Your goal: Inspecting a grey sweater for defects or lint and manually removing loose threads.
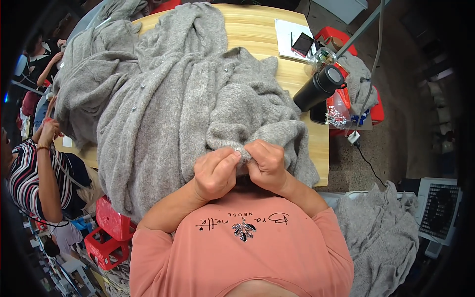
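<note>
A large grey knitted garment [163,114] lies heaped across the wooden table, with small shiny ornaments dotted over it. Close to my chest, my left hand [217,171] pinches a bunched edge of the knit between thumb and fingers. My right hand [266,162] grips the same edge just beside it, fingers curled in. The two hands almost meet, and a small pale spot shows at the left fingertips, too small to name. The rest of the garment spreads away from me and drapes over the table's left side.
A black bottle [319,88] stands at the table's right edge, near a notepad [292,39] with a phone [303,44] on it. A bag of shiny bits [337,116] sits on a red stool [377,106]. More grey knits [378,232] lie at lower right. Co-workers sit at left near a red stool [111,222].
</note>
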Available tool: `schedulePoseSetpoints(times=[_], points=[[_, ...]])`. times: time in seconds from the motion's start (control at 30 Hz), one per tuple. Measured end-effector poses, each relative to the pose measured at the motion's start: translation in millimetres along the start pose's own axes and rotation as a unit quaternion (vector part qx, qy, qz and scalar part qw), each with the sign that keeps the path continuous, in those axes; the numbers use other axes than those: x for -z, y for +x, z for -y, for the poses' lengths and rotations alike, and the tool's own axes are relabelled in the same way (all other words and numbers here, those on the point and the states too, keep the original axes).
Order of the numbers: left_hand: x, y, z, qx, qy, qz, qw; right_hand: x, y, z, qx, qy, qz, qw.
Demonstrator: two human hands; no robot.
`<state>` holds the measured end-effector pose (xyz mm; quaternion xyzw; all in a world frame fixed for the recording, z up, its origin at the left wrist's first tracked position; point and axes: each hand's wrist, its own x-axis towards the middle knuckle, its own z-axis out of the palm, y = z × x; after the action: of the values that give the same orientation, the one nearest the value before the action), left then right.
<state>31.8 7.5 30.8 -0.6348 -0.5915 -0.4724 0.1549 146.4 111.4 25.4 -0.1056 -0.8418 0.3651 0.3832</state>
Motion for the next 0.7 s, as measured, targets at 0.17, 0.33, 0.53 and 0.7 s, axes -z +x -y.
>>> schedulePoseSetpoints(times=[0.17,0.33,0.53,0.7], points=[[6.8,-0.9,1.7,-0.042,0.0,-0.01,0.999,3.5,-0.1,0.2,-0.05,0.157,0.051,0.985],[7.4,-2.8,1.3,-0.055,-0.01,-0.01,0.998,7.5,-2.4,5.1,-0.104,0.235,0.076,0.964],[5.3,4.5,5.9,-0.105,0.013,0.002,0.994,-0.2,-2.1,5.3,-0.023,0.099,-0.002,0.995],[9.1,2.1,-3.4,-0.054,0.065,-0.01,0.996,-15.3,9.3,1.2,0.034,0.024,-0.035,0.999]])
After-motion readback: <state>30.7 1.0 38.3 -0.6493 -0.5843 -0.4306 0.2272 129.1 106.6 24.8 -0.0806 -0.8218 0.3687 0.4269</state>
